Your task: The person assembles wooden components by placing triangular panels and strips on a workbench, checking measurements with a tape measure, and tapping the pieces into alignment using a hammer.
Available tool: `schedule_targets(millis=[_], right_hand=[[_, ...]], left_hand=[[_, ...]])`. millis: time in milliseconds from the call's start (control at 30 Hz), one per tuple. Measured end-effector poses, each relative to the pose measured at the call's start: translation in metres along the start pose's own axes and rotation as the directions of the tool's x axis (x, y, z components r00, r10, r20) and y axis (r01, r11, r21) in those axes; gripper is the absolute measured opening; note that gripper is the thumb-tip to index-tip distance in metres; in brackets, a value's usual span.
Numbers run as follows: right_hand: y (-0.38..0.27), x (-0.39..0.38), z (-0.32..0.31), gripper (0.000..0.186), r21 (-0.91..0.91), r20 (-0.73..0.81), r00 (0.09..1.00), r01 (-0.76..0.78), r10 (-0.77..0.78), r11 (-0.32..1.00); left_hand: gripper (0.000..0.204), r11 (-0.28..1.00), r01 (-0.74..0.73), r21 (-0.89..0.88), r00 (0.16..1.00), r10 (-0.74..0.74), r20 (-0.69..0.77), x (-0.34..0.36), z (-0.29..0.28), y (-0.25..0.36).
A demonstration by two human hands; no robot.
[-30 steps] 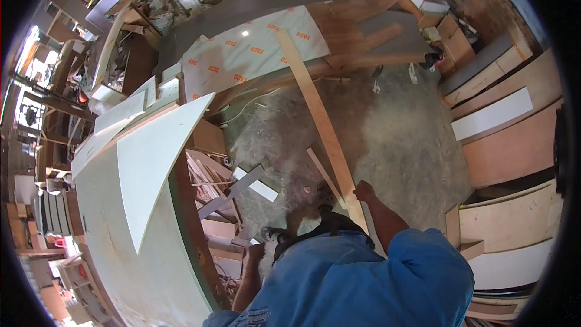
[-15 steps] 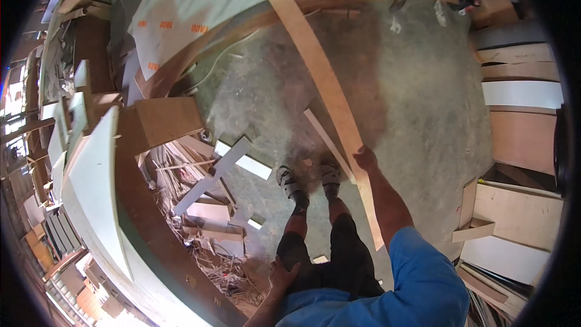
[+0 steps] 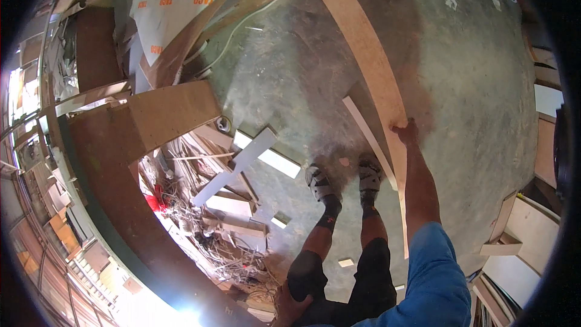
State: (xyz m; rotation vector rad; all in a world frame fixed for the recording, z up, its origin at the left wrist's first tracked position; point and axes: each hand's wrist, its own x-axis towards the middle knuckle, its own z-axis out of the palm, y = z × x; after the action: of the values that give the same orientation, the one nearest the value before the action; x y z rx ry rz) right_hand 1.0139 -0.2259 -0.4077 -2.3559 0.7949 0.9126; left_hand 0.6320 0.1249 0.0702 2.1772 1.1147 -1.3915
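Note:
My right hand (image 3: pixel 407 132) grips a long, pale-brown wooden plank (image 3: pixel 357 30) by its edge; the plank runs from near my leg up past the top of the view. Just left of it, a narrower strip (image 3: pixel 364 131) lies at a slant toward my right foot. My left hand (image 3: pixel 292 301) rests open against my dark shorts at the thigh, holding nothing I can see. Between it and the workbench lie a grey board (image 3: pixel 248 155) crossing a white one (image 3: pixel 279 162) and a heap of offcuts (image 3: pixel 224 254).
A workbench (image 3: pixel 163 112) with a brown side stands at my left. Toward the top, a white sheet with orange print (image 3: pixel 172 15) covers stacked panels. Curved-looking boards (image 3: pixel 517 224) line the right edge. Concrete floor (image 3: pixel 472 115) lies underfoot, with small blocks (image 3: pixel 345 263) near my feet.
My view has tilted downward, bringing my feet and legs into sight and pushing the far panels upward. My right hand, still gripping the plank, now sits higher and farther right in the picture.

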Motion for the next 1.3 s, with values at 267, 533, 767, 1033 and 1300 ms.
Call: schedule_targets(millis=[267, 533, 767, 1033, 1300], right_hand=[[-0.023, -0.095, -0.032, 0.07, -0.256, 0.067, 0.972, 0.235, -0.225, 0.938], [-0.045, -0.258, -0.18, 0.042, 0.224, -0.203, 0.936, 0.332, -0.289, 0.916], [-0.075, -0.371, -0.344, 0.047, 0.369, -0.548, 0.722, 0.662, -0.422, 0.653], [-0.173, -0.487, -0.464, 0.031, 0.384, -0.669, 0.502, 0.865, -0.548, 0.324], [-0.236, -0.595, -0.504, 0.044, 0.257, -0.748, 0.317, 0.948, -0.584, 0.185]], left_hand=[[0.107, 0.999, -0.048, -0.008, 0.999, 0.048, -0.018, -0.005, 0.004, -0.005], [0.098, 0.978, -0.196, 0.072, 0.977, 0.188, 0.104, 0.018, 0.024, -0.037], [0.076, 0.933, -0.292, -0.212, 0.949, 0.31, 0.057, 0.004, -0.018, 0.016], [0.063, 0.762, -0.543, -0.353, 0.84, 0.494, -0.225, -0.069, -0.038, 0.013], [0.065, 0.815, -0.402, -0.417, 0.901, 0.269, -0.341, -0.057, 0.032, -0.083]])
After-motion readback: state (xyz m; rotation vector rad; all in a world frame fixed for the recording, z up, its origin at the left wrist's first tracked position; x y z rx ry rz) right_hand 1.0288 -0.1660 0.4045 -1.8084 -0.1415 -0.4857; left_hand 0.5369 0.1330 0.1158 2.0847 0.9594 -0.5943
